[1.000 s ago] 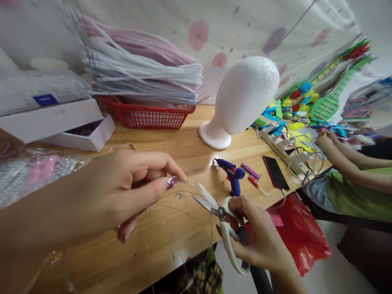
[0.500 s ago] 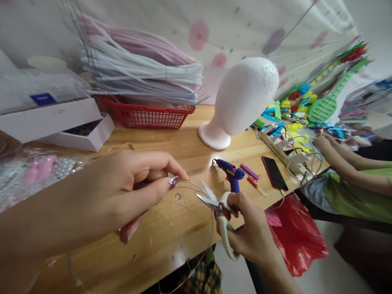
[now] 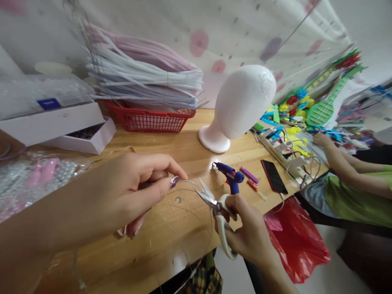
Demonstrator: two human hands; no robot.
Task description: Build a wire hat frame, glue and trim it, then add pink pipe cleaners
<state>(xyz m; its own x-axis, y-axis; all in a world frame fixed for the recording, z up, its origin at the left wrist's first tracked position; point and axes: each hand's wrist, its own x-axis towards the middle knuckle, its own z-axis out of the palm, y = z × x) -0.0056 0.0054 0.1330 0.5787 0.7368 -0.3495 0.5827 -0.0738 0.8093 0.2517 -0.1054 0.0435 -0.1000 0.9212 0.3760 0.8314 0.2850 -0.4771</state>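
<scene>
Between thumb and forefinger, my left hand [image 3: 137, 188] pinches a thin pale wire or cord [image 3: 192, 182], whose strand runs right to the scissors. My right hand [image 3: 248, 228] has its fingers through the white handles of the scissors [image 3: 216, 204]. The blades are parted and point up and left, with the strand by them; whether it lies between the blades I cannot tell. A long loop of the same thin strand hangs below toward the table's front edge. Just beyond the scissors lies a blue glue gun [image 3: 229, 175].
A white foam head [image 3: 241, 102] stands at the back beside a red basket [image 3: 153, 121] of bundled pipe cleaners [image 3: 147, 73]. To the right lie a phone [image 3: 274, 176], a power strip [image 3: 280, 153] and a red bag [image 3: 300, 241]. Another person's arm [image 3: 343, 163] rests farther right.
The camera view has shifted slightly, so the background sits a little lower. Both hands keep their holds, and the scissors' blades look slightly closer together.
</scene>
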